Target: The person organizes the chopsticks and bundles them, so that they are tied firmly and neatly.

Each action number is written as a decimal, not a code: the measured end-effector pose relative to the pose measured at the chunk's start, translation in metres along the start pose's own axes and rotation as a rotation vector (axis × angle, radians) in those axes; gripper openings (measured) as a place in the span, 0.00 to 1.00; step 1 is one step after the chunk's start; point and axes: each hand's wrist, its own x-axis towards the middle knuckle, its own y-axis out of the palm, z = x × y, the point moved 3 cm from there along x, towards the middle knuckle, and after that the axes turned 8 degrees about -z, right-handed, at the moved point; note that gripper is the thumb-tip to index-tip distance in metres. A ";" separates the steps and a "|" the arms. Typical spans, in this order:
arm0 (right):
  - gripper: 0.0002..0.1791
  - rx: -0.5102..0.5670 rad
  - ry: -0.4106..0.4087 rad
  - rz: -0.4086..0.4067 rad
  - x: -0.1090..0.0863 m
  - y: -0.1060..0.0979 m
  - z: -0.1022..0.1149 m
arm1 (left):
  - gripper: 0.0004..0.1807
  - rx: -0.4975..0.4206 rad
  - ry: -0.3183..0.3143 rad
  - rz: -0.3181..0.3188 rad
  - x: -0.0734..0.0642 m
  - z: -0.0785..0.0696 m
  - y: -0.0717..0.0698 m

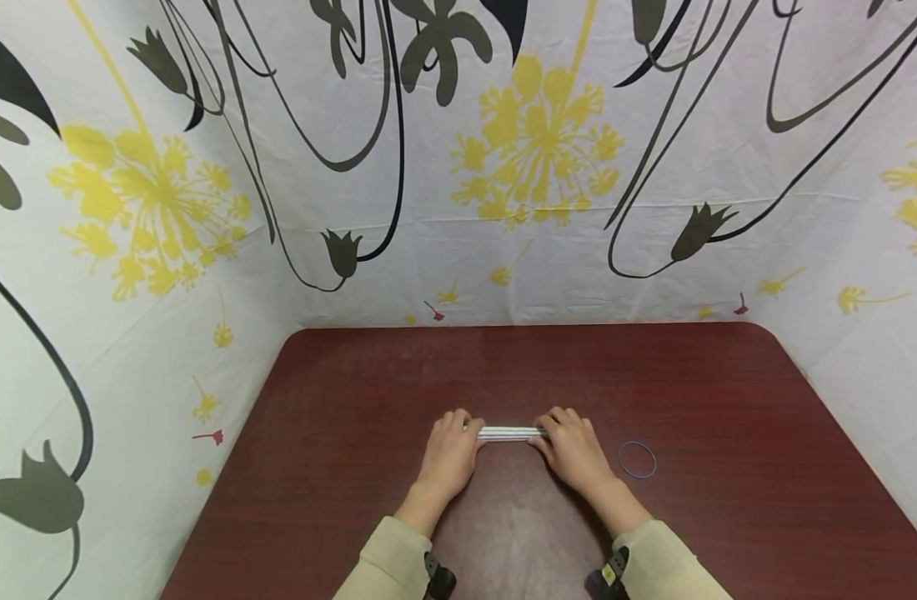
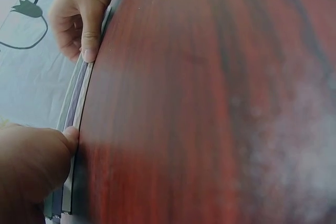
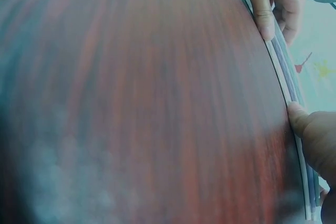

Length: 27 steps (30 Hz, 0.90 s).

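Observation:
Several thin, straight white sticks [image 1: 509, 433] lie side by side across the table, their exact kind unclear. My left hand [image 1: 449, 450] grips them near the left end, thumb on the near side and fingers on the far side. The right hand [image 1: 574, 450] holds the other end the same way. Between the two thumbs a short middle stretch of the sticks shows. In the left wrist view, stick ends [image 2: 66, 208] poke out past the left hand [image 2: 34, 161]. Beside the right hand lies a thin bluish loop [image 1: 638, 442], like a rubber band, touched by neither hand.
The dark red-brown table [image 1: 338, 433] has rounded far corners. Behind it and along both sides hangs a white cloth [image 1: 428, 183] with grey and yellow flower prints. Black devices [image 1: 439, 577] are strapped at both wrists over light sleeves [image 1: 391, 562].

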 end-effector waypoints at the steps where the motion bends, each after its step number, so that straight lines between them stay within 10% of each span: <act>1: 0.14 0.001 -0.001 -0.002 0.000 0.000 0.000 | 0.16 0.002 0.001 -0.001 0.000 0.000 0.000; 27: 0.12 0.007 -0.052 -0.015 -0.002 0.000 0.002 | 0.16 0.003 -0.011 0.018 -0.001 -0.003 0.000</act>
